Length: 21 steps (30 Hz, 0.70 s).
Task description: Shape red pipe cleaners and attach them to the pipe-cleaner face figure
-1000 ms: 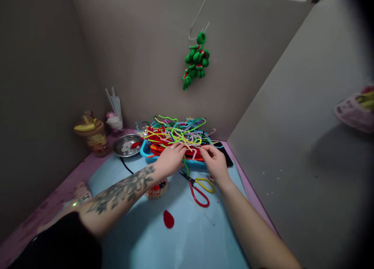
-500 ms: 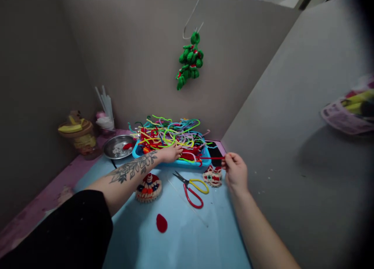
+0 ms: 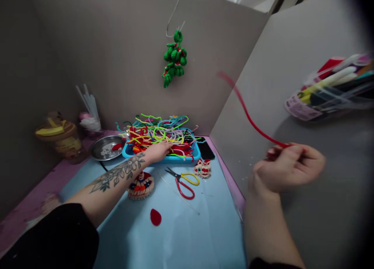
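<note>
My right hand (image 3: 292,166) is raised at the right, fingers closed on one end of a red pipe cleaner (image 3: 247,111). The strip curves up and left, its far tip blurred. My left hand (image 3: 159,150) rests on the front of a heap of coloured pipe cleaners (image 3: 163,130), fingers stretched over them and partly hidden. The heap fills a blue tray (image 3: 178,159). In front of the tray lie scissors (image 3: 182,182) with one yellow and one red handle. Beside them are a round beige, red and blue piece (image 3: 142,187) and a small beige-and-red piece (image 3: 202,169).
A red oval piece (image 3: 156,217) lies on the blue mat (image 3: 201,238). Left of the tray stand a metal dish (image 3: 96,154) and a brown-lidded cup (image 3: 66,140). A black phone (image 3: 206,148) lies right. A green ornament (image 3: 175,58) hangs above; a pen holder (image 3: 304,107) is on the right wall.
My right hand has moved right and toward me, drawing the red pipe cleaner free of the tray. My left hand stays on the heap. The view has shifted right.
</note>
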{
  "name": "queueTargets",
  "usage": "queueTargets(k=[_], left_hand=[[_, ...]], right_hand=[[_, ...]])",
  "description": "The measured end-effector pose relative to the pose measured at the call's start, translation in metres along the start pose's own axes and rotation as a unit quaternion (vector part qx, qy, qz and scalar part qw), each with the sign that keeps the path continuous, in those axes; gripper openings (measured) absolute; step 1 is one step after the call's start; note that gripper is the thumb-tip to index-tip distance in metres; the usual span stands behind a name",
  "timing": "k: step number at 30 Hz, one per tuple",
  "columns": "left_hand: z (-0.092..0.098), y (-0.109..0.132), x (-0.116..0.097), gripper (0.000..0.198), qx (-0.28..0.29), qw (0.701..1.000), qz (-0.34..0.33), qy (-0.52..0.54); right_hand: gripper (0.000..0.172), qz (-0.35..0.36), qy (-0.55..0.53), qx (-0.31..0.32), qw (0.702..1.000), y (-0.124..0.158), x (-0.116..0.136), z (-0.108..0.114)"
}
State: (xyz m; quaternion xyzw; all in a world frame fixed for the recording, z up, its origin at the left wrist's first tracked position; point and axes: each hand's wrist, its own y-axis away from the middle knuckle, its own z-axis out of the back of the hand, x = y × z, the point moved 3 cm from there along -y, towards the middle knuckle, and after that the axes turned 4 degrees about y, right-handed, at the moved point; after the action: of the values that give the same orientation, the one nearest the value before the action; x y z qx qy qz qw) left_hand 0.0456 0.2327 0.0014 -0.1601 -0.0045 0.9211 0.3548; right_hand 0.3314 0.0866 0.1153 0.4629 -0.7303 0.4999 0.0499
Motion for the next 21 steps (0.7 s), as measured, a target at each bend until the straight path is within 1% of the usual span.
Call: queueTargets(k=[1,3,4,5,6,7,8,9,10,11,12,13,14,16,17,18,19,20,21], left_hand=[[0.006,0.006,-0.008,0.04,-0.03,1.0,0.001,-0.002],[0.025,0.022,-0.027,0.035,-0.168,0.986,-0.009,0.014],[0.036,0.032,-0.038,0.032,-0.239,0.97,-0.024,0.023],[0.046,0.043,-0.048,0.029,-0.303,0.952,-0.043,0.031],[0.055,0.055,-0.057,0.027,-0.359,0.931,-0.053,0.036],[0.063,0.065,-0.064,0.026,-0.409,0.91,-0.054,0.035],[0.069,0.074,-0.069,0.025,-0.437,0.897,-0.051,0.03],[0.074,0.081,-0.072,0.025,-0.449,0.892,-0.049,0.017],[0.076,0.087,-0.073,0.025,-0.46,0.887,-0.043,0.001],[0.077,0.09,-0.071,0.025,-0.463,0.886,-0.029,-0.01],[0.077,0.091,-0.068,0.023,-0.457,0.889,-0.021,-0.014],[0.075,0.091,-0.064,0.022,-0.44,0.898,-0.017,-0.01],[0.072,0.089,-0.059,0.022,-0.41,0.912,-0.017,0.002],[0.064,0.084,-0.051,0.023,-0.334,0.942,-0.024,0.036],[0.06,0.082,-0.047,0.024,-0.302,0.952,-0.019,0.05],[0.057,0.081,-0.043,0.025,-0.282,0.958,-0.007,0.058],[0.056,0.08,-0.039,0.025,-0.271,0.961,0.01,0.06],[0.055,0.08,-0.037,0.026,-0.266,0.962,0.028,0.055],[0.055,0.08,-0.035,0.026,-0.258,0.964,0.045,0.045]], right_hand=[[0.005,0.005,0.022,0.05,0.998,0.008,0.006,-0.008],[0.011,-0.014,0.059,0.153,0.986,0.031,0.013,-0.025],[0.013,-0.05,0.054,0.206,0.976,0.046,0.014,-0.034],[0.016,-0.106,0.031,0.255,0.961,0.062,0.014,-0.043],[0.018,-0.175,-0.01,0.288,0.941,0.079,0.013,-0.052],[0.02,-0.251,-0.057,0.318,0.912,0.096,0.013,-0.061],[0.021,-0.316,-0.096,0.342,0.88,0.113,0.014,-0.069],[0.023,-0.364,-0.127,0.363,0.848,0.128,0.016,-0.076],[0.024,-0.396,-0.152,0.381,0.821,0.142,0.018,-0.081],[0.025,-0.419,-0.167,0.4,0.798,0.153,0.021,-0.086],[0.026,-0.433,-0.174,0.414,0.782,0.163,0.022,-0.088],[0.026,-0.442,-0.177,0.427,0.768,0.171,0.023,-0.09],[0.027,-0.449,-0.177,0.437,0.759,0.177,0.023,-0.091],[0.025,-0.453,-0.171,0.453,0.749,0.183,0.019,-0.09],[0.024,-0.444,-0.162,0.46,0.752,0.184,0.016,-0.089],[0.022,-0.42,-0.147,0.466,0.765,0.182,0.013,-0.088],[0.021,-0.376,-0.125,0.477,0.785,0.179,0.011,-0.086],[0.021,-0.309,-0.096,0.485,0.812,0.174,0.009,-0.085],[0.024,-0.216,-0.062,0.493,0.84,0.168,0.009,-0.083]])
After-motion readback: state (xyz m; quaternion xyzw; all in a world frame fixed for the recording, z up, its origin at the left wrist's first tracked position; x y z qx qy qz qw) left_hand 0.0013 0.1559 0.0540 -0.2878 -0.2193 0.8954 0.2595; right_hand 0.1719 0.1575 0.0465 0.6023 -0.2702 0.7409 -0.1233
